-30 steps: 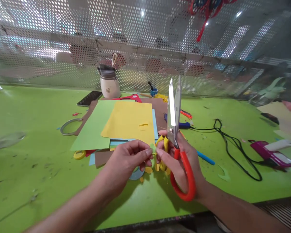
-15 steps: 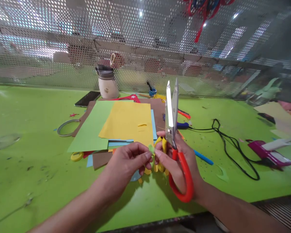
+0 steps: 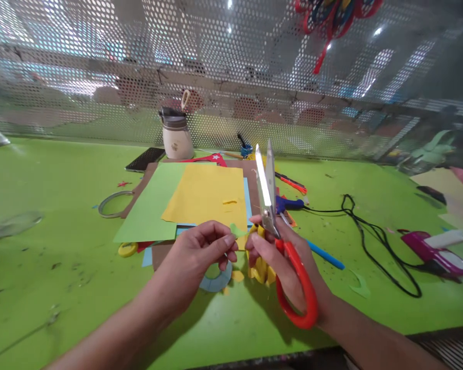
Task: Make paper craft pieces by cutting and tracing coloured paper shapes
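Observation:
My left hand (image 3: 208, 252) is closed in a pinch, with a small light-green paper piece (image 3: 237, 229) at its fingertips. Red-handled scissors (image 3: 268, 205) rest in my right hand (image 3: 285, 257), blades pointing up and slightly apart. The same hand also grips a curled yellow paper piece (image 3: 260, 270) with several folds, between thumb and fingers. Both hands are a little apart, just in front of a yellow sheet (image 3: 204, 195). Below my left fingers lies a pale blue paper ring (image 3: 216, 281), partly hidden, beside a small yellow scrap (image 3: 237, 276).
A green sheet (image 3: 146, 210) lies partly under the yellow one. Behind are a phone (image 3: 144, 159) and a white bottle (image 3: 177, 141). A tape ring (image 3: 116, 204) sits left; a blue glue gun (image 3: 291, 204), its black cord (image 3: 370, 241) and a blue stick (image 3: 326, 254) lie right.
My hands have moved apart. The green piece has come away from my right fingers and stays by my left fingertips. The scissors and yellow paper remain in my right hand.

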### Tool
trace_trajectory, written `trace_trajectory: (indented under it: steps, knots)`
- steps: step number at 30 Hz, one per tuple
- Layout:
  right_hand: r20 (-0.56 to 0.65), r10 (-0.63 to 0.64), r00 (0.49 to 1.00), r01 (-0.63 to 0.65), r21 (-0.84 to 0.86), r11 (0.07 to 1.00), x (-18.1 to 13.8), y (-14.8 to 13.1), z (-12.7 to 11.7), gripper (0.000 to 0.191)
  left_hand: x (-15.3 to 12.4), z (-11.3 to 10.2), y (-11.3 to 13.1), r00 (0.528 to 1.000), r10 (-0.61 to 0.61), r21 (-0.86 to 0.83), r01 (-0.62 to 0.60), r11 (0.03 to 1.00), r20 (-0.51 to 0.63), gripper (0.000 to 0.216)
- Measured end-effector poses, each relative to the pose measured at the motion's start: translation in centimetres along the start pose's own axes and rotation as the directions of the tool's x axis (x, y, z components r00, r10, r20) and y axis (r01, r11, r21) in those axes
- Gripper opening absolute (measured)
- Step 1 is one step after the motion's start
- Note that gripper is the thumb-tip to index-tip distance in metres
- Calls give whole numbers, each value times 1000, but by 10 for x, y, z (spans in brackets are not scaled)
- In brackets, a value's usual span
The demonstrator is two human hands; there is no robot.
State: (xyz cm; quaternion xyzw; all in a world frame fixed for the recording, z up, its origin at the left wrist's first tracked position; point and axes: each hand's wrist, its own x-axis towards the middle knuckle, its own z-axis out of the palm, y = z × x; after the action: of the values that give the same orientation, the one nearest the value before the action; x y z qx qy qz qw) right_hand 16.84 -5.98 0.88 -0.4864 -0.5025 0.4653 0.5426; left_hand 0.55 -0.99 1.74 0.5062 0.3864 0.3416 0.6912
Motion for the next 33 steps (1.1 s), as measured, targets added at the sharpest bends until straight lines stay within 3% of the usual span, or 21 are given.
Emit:
trace_trajectory:
  steps: [7, 11, 17, 24, 33]
  knots:
    - [220, 86, 972, -72, -71, 995, -5, -3, -4, 48, -1, -11, 8, 991, 92, -45, -96, 994, -94, 19]
    - [239, 91, 967, -49, -175, 983, -5, -6, -7, 46, -3, -14, 10, 980, 118, -81, -132, 988, -160, 20]
    - [394, 105, 913, 31, -324, 945, -1, -6, -15, 42, -2, -17, 10, 971, 141, -80, -158, 984, -192, 20]
    - [422, 44, 905, 96, -303, 948, -2, 0, -17, 38, 0, -15, 12, 960, 168, -51, -184, 982, -226, 18]
    - [440, 5, 898, 151, -318, 936, -3, -4, -17, 36, -6, -13, 11, 970, 201, -22, -206, 978, -137, 17]
